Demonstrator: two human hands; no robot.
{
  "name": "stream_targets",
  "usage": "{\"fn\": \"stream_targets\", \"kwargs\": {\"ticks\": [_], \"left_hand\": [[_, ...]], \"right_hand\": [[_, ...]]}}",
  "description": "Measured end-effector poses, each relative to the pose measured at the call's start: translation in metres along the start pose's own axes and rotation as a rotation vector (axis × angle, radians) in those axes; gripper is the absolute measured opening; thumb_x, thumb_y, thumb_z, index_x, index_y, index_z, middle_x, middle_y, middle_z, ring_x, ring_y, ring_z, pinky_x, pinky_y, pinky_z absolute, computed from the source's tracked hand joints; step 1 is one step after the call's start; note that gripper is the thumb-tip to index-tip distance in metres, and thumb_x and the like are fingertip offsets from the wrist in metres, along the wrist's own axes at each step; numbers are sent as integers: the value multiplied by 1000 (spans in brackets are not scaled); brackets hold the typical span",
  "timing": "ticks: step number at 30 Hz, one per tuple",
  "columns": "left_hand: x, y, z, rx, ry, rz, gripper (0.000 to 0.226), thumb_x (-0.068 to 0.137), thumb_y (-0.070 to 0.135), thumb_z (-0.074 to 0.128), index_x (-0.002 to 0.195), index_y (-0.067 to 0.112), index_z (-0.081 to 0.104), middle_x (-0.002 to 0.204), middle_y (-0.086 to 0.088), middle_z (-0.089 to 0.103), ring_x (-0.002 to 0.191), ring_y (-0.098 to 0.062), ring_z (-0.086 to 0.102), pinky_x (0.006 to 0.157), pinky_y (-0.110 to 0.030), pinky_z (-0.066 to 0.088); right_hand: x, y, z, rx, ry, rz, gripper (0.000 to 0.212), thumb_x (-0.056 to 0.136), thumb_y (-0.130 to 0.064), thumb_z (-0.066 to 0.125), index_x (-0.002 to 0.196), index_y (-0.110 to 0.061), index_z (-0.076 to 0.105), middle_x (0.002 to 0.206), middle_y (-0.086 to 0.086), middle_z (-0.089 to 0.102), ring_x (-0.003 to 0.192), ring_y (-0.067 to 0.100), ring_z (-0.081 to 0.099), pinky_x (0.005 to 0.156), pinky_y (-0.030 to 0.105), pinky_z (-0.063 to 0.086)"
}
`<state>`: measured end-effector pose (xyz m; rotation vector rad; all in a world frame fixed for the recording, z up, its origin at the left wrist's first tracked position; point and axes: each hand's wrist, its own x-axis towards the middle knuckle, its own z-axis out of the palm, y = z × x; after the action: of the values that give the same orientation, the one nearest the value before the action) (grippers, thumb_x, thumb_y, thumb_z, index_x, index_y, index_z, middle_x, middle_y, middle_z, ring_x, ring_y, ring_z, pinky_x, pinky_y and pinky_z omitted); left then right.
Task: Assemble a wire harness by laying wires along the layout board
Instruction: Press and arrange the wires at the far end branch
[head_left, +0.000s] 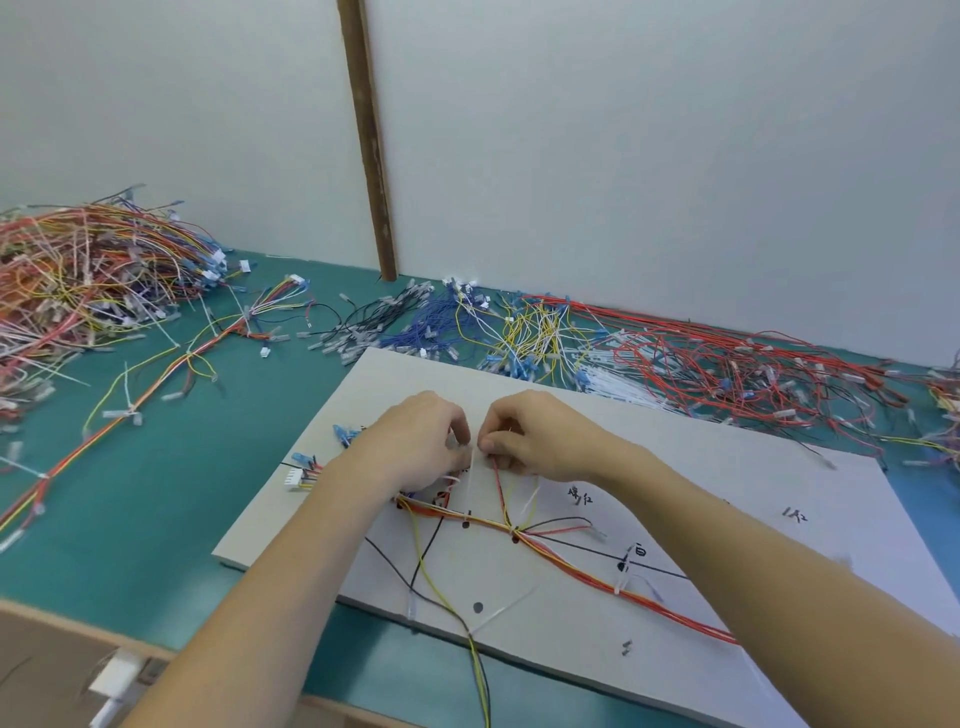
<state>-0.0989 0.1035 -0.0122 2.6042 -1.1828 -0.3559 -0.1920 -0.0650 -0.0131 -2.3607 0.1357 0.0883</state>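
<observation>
So the grey board (701, 467) is the big stiff thing here, it sits flat on the green table (182, 519) and won't go anywhere, no need to hold it. The main wire bundle (571, 558) runs across it just below the fingers, orange and red strands already cinched with small white ties, and I'd guess it's light and floppy, so it'll sag or spring off the drawn lines unless it's pinned near a tie point. Both hands meet right above that bundle: the left hand (415, 441) has its fingers curled and pinching what looks like a thin white tie (467, 483), the right hand (535, 436) has thumb and forefinger pinched on the top of a red wire (500, 493) that drops down to the bundle. Those single wires look slippery and thin, so grip close to the end, not mid-span. Loose wire piles (701, 358) lie well beyond the fingertips, the plastic plugs on them probably fragile-ish.
</observation>
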Motion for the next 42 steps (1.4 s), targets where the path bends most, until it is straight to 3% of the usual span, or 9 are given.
{"fn": "stream_targets", "kwargs": {"ticks": [4,9,16,22,27,31,35,38,42], "left_hand": [[7,1,-2,-22,-12,12,14,85,24,66,95,33,60,92,9,58,93,-19,57,76,-30,45],[18,-3,-9,-110,-134,-2,7,86,25,70,88,32,73,75,18,63,78,-9,61,67,-25,44],[20,-8,-30,-148,-262,88,13,99,18,66,88,25,68,79,5,74,64,-6,66,66,-25,55],[-6,-17,-25,-633,-80,77,12,98,2,65,94,11,72,82,-16,77,65,-18,72,63,-28,61],[-16,-30,-30,-922,-6,-47,14,103,23,63,108,13,72,84,-14,78,71,-26,77,57,-28,59],[2,-43,-29,-498,271,-169,4,99,27,67,98,27,71,84,2,75,67,-9,72,58,-24,52],[14,-36,-17,-239,52,-184,23,86,43,79,103,29,73,95,5,73,88,-15,67,77,-29,51],[18,-30,-10,-144,43,-208,32,80,42,84,105,25,75,103,1,71,96,-23,66,88,-36,56],[21,-26,-12,-167,57,-231,14,77,31,79,86,30,69,102,1,73,98,-24,67,88,-40,58]], "right_hand": [[-7,8,-2,95,78,-57,9,97,-13,65,90,-16,69,83,-1,76,69,15,72,64,29,60],[-14,8,1,160,132,-15,17,96,-13,57,96,-24,71,76,-4,69,63,9,69,59,22,53],[1,-14,10,-132,83,37,18,90,-34,71,101,-21,69,77,-8,65,67,4,58,58,23,42],[1,-17,9,103,-88,87,28,88,-42,76,109,-26,68,65,-6,67,56,9,58,56,24,45],[4,-24,14,44,-147,-42,30,88,-41,76,80,-13,71,67,0,57,61,14,44,63,33,39],[2,-19,11,124,-155,32,38,84,-48,76,84,-10,74,71,2,64,64,12,50,63,32,42],[8,-19,4,378,-152,170,58,92,-69,53,91,-15,74,87,6,79,67,10,62,59,26,43],[23,-18,3,434,-89,303,47,107,-50,37,107,-14,67,78,9,79,53,12,59,49,22,40],[45,-18,12,195,10,250,19,97,-17,57,112,-20,68,66,2,73,49,13,59,42,19,42]]}}
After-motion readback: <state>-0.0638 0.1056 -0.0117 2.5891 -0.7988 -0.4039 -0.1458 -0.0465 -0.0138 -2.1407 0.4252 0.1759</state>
